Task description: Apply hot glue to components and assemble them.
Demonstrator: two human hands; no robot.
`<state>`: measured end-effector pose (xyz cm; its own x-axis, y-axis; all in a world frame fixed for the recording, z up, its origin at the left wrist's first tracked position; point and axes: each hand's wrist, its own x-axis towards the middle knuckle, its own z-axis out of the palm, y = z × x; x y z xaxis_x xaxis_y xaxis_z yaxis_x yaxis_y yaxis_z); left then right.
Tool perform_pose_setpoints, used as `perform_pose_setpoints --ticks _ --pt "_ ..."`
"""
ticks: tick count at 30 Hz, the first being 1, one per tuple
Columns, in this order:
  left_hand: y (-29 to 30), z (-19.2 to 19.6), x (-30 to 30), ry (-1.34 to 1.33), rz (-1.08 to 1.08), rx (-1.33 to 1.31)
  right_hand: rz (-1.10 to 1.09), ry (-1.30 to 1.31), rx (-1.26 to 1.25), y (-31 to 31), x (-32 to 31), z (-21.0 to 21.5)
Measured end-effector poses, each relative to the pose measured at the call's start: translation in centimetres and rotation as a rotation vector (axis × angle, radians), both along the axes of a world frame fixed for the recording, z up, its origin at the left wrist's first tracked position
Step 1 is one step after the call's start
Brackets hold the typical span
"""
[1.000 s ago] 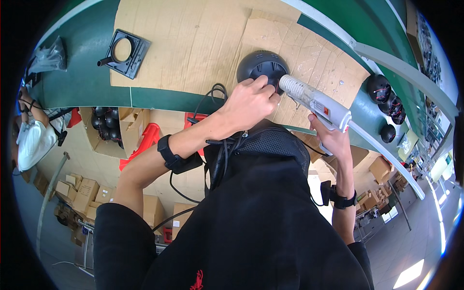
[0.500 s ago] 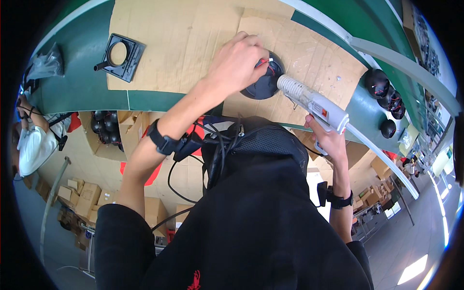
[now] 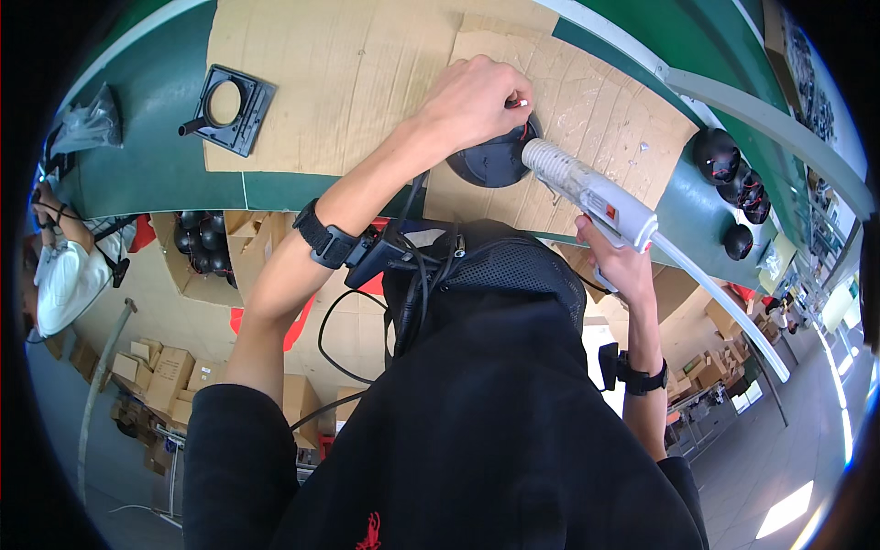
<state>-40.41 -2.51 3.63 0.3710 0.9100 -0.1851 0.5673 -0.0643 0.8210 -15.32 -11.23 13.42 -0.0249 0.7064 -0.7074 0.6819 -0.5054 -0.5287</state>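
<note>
Left hand (image 3: 475,99): shifts right, pinching red wire (image 3: 524,131)
Right hand (image 3: 621,261): gripping glue gun (image 3: 585,186) by black dome (image 3: 490,163)
Step (guessing): wire-placing, wants steadiness next

Your left elbow (image 3: 264,312) is bent out to the side, left forearm (image 3: 371,174) slanting up and rightward. Left hand (image 3: 478,103) back-up, fingers (image 3: 520,86) drawn into a tight pinch. Your right forearm (image 3: 645,330) runs nearer vertical, at your right side. Right hand (image 3: 620,261) sits lower in view than the left, closed in a grip, thumb (image 3: 585,225) up; other fingers partly hidden. Hands apart.
</note>
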Motion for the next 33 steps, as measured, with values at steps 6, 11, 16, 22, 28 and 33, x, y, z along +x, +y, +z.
perform_pose_setpoints --ticks 6,11,16,22,28,33 --pt "0.0 -0.3 0.0 -0.008 0.015 0.021 0.006 0.012 0.074 -0.3 0.0 -0.4" --pt "0.0 -0.4 -0.1 -0.002 0.017 0.016 -0.004 0.012 0.057 0.0 -0.2 -0.4" --pt "-0.1 -0.4 -0.1 -0.004 0.022 0.012 0.024 -0.011 0.039 -0.3 0.3 -0.3" --pt "-0.2 -0.2 -0.1 -0.006 0.023 0.011 0.007 -0.015 0.027 -0.4 0.6 -0.3" --pt "-0.5 0.2 -0.3 -0.047 0.031 0.011 -0.064 0.019 0.01 -0.3 0.1 0.1" --pt "-1.8 0.5 -0.9 -0.035 0.031 0.079 -0.085 0.117 0.032 -1.1 1.2 -0.6"
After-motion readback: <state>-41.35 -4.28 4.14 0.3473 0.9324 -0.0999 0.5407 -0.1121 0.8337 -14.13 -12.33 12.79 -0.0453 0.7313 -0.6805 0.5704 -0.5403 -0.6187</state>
